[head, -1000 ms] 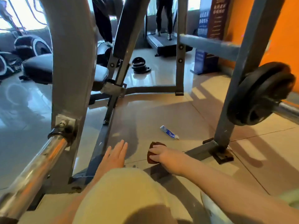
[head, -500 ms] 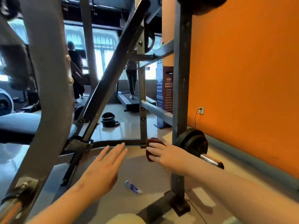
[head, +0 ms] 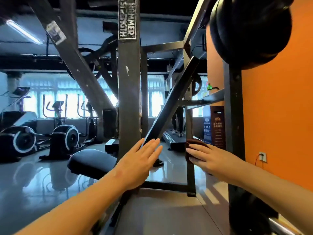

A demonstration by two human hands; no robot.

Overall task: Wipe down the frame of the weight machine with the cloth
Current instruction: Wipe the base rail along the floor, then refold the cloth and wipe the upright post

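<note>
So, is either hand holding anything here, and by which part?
The right hand lays flat fingers across the brown cloth at the frame upright; thumb hidden, so grip or press unclear. The left hand holds nothing.
</note>
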